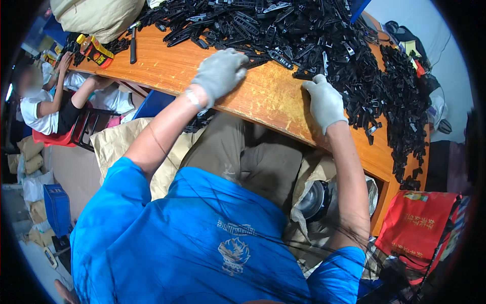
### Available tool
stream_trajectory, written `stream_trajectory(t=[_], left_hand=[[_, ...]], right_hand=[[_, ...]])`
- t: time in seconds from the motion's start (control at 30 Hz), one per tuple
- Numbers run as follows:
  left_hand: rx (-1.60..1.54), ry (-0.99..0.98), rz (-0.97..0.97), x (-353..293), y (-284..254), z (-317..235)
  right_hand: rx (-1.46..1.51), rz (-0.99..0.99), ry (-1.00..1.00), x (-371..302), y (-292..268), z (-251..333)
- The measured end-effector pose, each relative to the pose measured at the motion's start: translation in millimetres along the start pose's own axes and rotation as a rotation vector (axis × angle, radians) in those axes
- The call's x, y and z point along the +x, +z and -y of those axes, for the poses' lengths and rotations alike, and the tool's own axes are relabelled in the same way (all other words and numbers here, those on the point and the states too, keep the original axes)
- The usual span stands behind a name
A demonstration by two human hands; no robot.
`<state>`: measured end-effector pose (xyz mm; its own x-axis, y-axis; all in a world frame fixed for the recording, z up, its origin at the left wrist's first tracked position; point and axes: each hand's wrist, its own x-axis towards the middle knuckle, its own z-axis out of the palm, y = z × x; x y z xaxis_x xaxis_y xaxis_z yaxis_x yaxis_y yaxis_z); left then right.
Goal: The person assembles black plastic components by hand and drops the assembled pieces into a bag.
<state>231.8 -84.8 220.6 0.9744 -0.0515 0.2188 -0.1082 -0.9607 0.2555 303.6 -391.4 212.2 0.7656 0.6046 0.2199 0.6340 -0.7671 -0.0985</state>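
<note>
Both my hands wear grey-white gloves and rest over the near edge of a heap of black plastic clip-like parts (304,30). My left hand (218,76) has its fingers curled down at the table, beside a few black parts (258,61). Whatever those fingers hold is hidden under the glove. Farther right, my right hand (325,100) reaches to the heap's edge, thumb and forefinger apart. Just beyond its fingertips lies a black clip (302,75). Between the hands is worn, scratched wood of the table (268,101).
A hammer (133,45) and a yellow-capped bottle (95,52) stand at the far left, near a stuffed beige sack (98,17). Paper sacks (304,223) flank my legs. A red bag (415,228) is at right. Another person (48,104) sits at left.
</note>
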Motion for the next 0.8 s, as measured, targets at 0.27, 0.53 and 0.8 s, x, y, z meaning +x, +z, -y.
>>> stream_trajectory(t=[0.27,0.53,0.8], left_hand=[[-0.025,0.013,-0.162,9.6,29.5,-23.4],[-0.066,0.209,-0.224,-27.6,42.2,-44.3],[-0.189,0.143,0.005,-39.1,17.8,-60.7]], right_hand=[[-0.226,0.122,-0.019,16.8,-3.5,-0.4],[0.146,-0.390,0.005,-6.4,14.7,6.4],[0.457,-0.318,0.130,-47.0,31.4,36.7]])
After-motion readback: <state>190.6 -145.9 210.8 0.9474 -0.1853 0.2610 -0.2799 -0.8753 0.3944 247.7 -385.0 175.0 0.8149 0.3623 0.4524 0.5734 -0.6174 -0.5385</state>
